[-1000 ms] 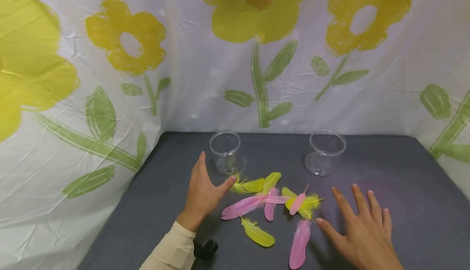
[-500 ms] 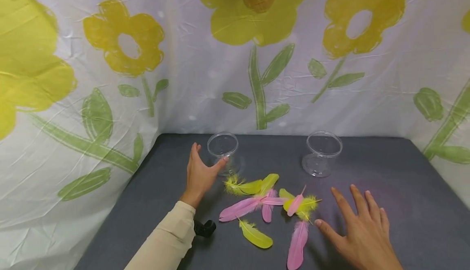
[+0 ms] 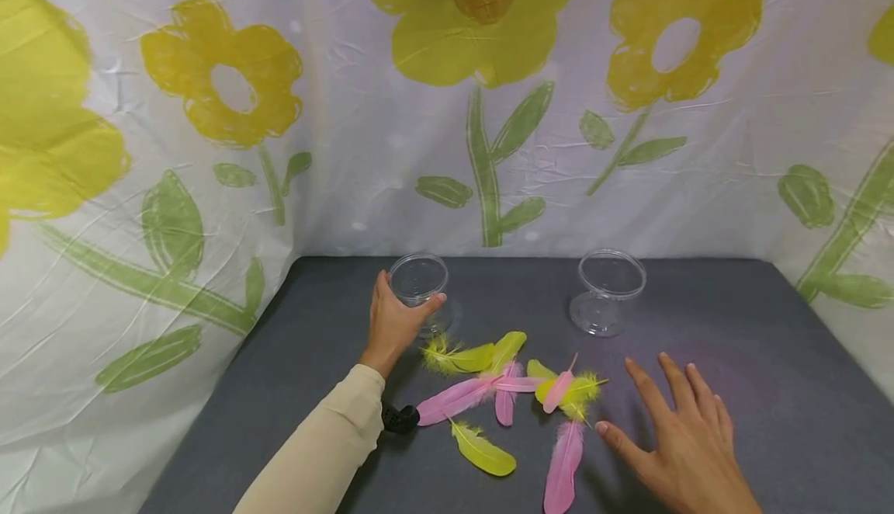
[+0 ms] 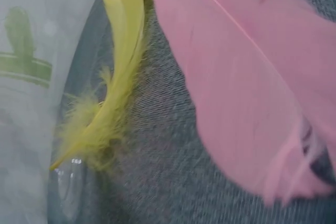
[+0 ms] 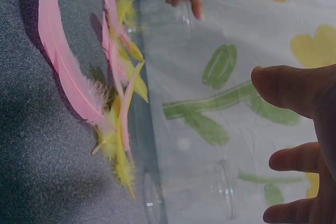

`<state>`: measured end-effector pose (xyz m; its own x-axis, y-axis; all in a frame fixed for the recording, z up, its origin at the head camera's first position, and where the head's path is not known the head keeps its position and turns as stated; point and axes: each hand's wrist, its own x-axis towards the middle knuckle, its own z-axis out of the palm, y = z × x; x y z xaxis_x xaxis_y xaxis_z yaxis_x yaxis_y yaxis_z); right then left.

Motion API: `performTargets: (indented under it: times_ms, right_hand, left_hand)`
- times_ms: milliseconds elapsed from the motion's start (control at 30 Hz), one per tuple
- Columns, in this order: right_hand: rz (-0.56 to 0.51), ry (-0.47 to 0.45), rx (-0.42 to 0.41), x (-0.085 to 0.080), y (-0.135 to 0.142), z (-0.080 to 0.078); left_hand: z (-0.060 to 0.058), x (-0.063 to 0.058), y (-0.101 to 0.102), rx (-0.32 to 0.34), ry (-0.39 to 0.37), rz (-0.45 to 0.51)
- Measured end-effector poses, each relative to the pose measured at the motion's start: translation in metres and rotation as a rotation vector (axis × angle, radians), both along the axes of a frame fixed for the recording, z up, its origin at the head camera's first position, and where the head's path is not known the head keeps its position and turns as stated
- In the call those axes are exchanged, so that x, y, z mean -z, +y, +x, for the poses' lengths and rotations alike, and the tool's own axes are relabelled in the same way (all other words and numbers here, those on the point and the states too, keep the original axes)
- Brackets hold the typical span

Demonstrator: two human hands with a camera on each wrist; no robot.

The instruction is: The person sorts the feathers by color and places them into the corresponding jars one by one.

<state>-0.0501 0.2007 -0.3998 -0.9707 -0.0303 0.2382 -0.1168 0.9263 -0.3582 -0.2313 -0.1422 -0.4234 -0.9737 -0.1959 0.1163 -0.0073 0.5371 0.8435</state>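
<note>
My left hand (image 3: 400, 320) grips the left clear plastic jar (image 3: 419, 275), thumb across its front and fingers round its left side. The jar stands upright on the dark table. In the head view my right hand (image 3: 684, 436) is spread over the table, holding nothing, its thumb near the feathers. Pink feathers (image 3: 454, 401) and yellow feathers (image 3: 482, 449) lie loosely between the hands, some crossing each other. The left wrist view has a large pink feather (image 4: 247, 87) close up beside a yellow feather (image 4: 123, 61); the left hand itself is outside that view.
A second clear jar (image 3: 608, 296) stands upright at the back right. Behind the table (image 3: 698, 304) hangs a white cloth (image 3: 349, 149) printed with yellow flowers. A black strap piece (image 3: 401, 419) shows below the left wrist.
My left hand has moved from beside the yellow feathers up to the left jar and closed round it. The right hand stays spread in about the same place. The head view has shifted slightly.
</note>
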Motion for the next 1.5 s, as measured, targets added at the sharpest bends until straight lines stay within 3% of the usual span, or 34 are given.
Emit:
performTargets:
  times_ms: [200, 567, 867, 1233, 1500]
  right_hand:
    - [0.01, -0.009, -0.007, 0.002, 0.0, 0.001]
    - [0.011, 0.071, -0.023, 0.005, -0.002, 0.0]
    - [-0.05, 0.028, -0.008, 0.001, -0.001, -0.003]
    - [-0.212, 0.216, -0.049, 0.001, 0.004, -0.009]
    - [-0.275, 0.282, -0.031, -0.004, 0.005, -0.019]
  left_hand:
    - [-0.002, 0.003, 0.001, -0.028, -0.032, 0.025]
    - [-0.008, 0.011, 0.001, -0.087, 0.047, 0.038]
    - [-0.006, 0.013, -0.014, -0.087, 0.064, 0.056]
    - [0.014, 0.014, -0.045, -0.122, 0.047, 0.023]
    - [0.037, 0.014, -0.058, -0.145, 0.051, -0.002]
